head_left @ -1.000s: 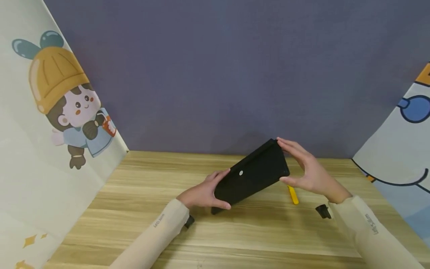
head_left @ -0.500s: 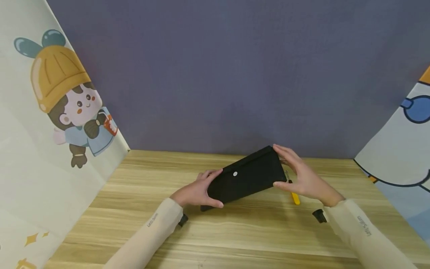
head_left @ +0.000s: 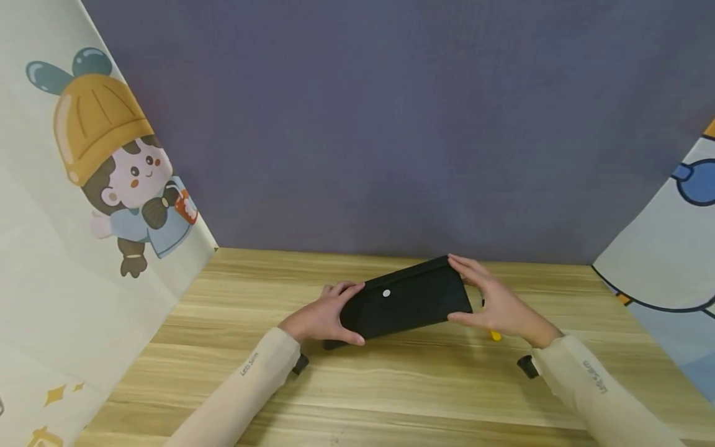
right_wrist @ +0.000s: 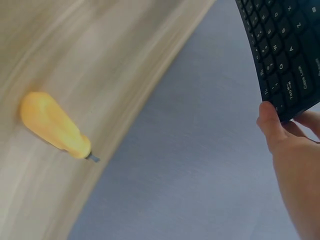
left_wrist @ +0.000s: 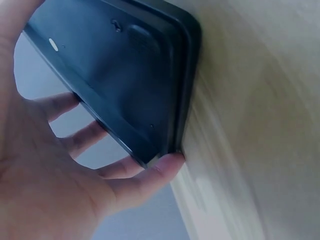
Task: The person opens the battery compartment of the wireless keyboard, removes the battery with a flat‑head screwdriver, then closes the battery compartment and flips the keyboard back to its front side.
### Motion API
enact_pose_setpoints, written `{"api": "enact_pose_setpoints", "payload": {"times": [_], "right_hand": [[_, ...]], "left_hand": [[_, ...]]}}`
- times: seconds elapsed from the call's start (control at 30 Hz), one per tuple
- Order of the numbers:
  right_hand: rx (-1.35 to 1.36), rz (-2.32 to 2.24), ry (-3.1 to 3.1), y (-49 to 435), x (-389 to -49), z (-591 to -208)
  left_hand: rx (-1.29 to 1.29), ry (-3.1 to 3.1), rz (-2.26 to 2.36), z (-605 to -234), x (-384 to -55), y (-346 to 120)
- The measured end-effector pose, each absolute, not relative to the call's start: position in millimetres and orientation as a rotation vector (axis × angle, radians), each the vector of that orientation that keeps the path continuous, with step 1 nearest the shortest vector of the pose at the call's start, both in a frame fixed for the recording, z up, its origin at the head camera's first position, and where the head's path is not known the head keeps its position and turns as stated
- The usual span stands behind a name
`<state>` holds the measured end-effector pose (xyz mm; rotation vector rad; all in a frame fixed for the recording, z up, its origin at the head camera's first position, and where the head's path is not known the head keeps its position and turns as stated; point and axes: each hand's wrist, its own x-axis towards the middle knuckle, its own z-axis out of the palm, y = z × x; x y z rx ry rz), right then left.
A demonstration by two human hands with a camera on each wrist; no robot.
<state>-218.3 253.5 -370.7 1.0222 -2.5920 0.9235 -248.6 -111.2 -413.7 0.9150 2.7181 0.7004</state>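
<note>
The keyboard (head_left: 410,304) slants at the tabletop (head_left: 419,397), its long axis running lower left to upper right in the head view, matte black underside toward the person, lettered keys facing away. Left hand (head_left: 323,316) and right hand (head_left: 499,307) pinch opposite ends; a yellow-handled tool (right_wrist: 52,127) lies near the right.

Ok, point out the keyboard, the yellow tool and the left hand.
Keyboard (head_left: 406,303), head view: middle of its underside.
Yellow tool (right_wrist: 54,124), right wrist view: middle of its handle.
Left hand (head_left: 322,315), head view: middle of the hand.
</note>
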Motion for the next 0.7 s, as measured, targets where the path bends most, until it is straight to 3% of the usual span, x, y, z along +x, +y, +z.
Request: {"api": "enact_pose_setpoints", "payload": {"times": [0.7], "right_hand": [[0.83,1.062,-2.874,241.9,-218.4,-413.3]], "left_hand": [[0.881,2.765,0.565,-416.1,-254.4,-118.1]]}}
